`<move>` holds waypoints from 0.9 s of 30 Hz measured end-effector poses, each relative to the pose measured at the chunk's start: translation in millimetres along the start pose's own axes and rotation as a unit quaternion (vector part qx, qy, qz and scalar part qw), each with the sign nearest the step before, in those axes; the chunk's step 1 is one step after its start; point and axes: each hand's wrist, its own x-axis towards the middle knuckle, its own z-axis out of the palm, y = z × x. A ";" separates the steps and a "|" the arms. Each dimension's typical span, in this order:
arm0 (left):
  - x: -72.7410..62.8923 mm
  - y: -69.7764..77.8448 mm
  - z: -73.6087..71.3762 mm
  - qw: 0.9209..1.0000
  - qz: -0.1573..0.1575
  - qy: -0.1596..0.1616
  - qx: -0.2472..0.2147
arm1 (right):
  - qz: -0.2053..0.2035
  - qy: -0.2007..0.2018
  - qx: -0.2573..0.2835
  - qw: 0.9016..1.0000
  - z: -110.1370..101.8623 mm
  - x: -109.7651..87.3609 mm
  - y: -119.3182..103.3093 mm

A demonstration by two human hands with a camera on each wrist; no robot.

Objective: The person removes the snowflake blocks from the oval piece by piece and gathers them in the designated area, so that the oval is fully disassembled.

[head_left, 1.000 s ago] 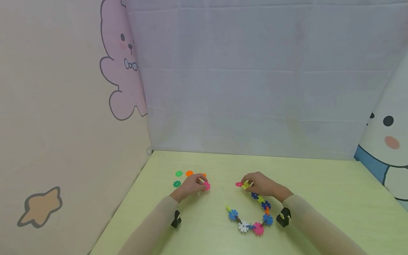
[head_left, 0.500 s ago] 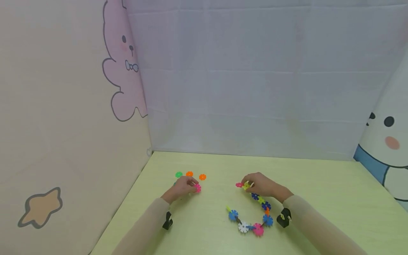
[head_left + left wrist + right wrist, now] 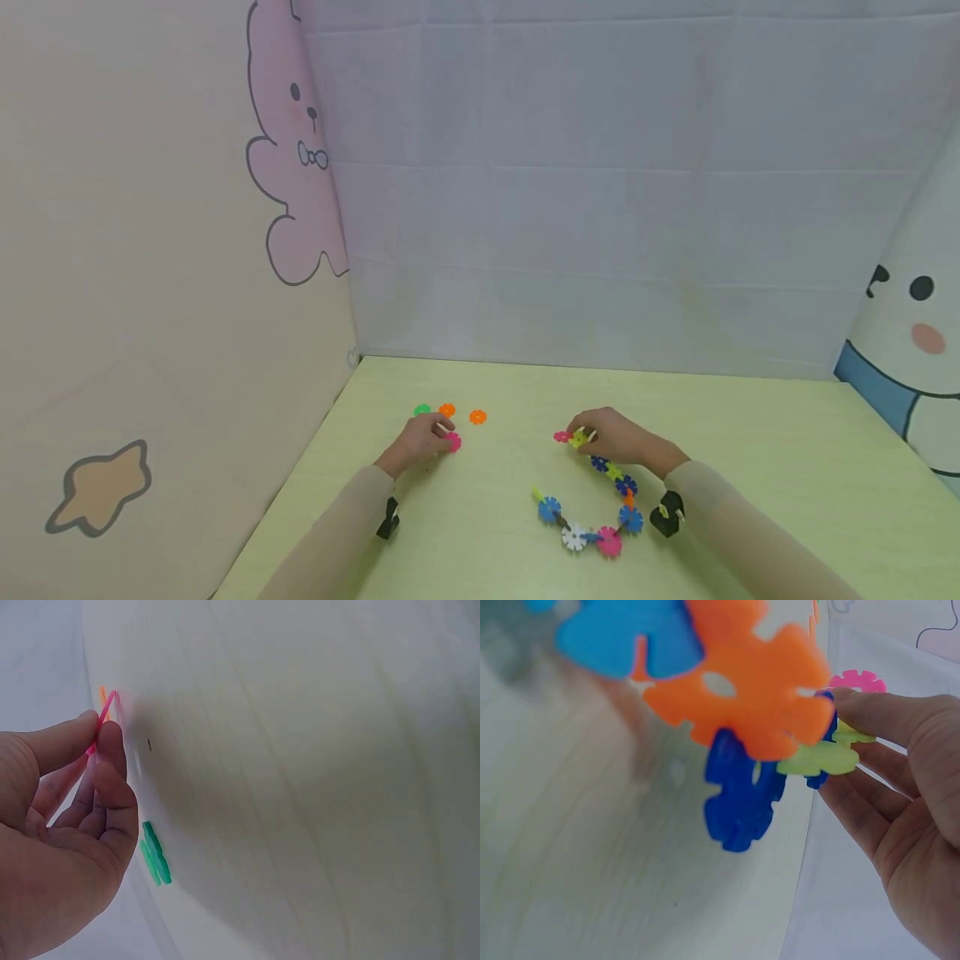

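Between thumb and index finger my left hand (image 3: 416, 442) pinches a pink notched snowflake disc (image 3: 111, 703), held edge-on in the left wrist view, over the table's left side. My right hand (image 3: 617, 435) grips a chain of interlocking snowflake discs close to its far end, fingers around a yellow disc (image 3: 578, 439). A pink disc (image 3: 561, 437) sticks out past those fingertips. From there the chain runs through a dark blue disc (image 3: 626, 485), an orange disc (image 3: 754, 686) and a white disc (image 3: 574, 537), curving round to a yellow-green end piece (image 3: 536, 493).
Loose orange discs (image 3: 477, 417) and a light green disc (image 3: 422, 409) lie beyond my left hand. A dark green disc (image 3: 157, 853) shows below it in the left wrist view. The pale table (image 3: 750, 467) meets a white curtain (image 3: 600, 250) behind and a printed curtain at left.
My left hand has moved left with the pink disc, uncovering an orange disc and hiding the dark green one in the head view. My right hand and the chain have stayed nearly still.
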 end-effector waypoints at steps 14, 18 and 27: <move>7.9 2.0 2.0 0.997 -0.029 0.027 0.060 | -0.002 0.001 -0.002 1.000 0.8 0.7 2.0; 10.4 -0.2 3.3 0.997 -0.022 0.036 0.071 | 0.003 0.000 0.000 1.000 0.7 0.6 1.8; 15.9 -1.8 5.1 0.995 -0.015 0.072 0.066 | 0.000 -0.003 0.001 1.000 0.4 -0.6 4.7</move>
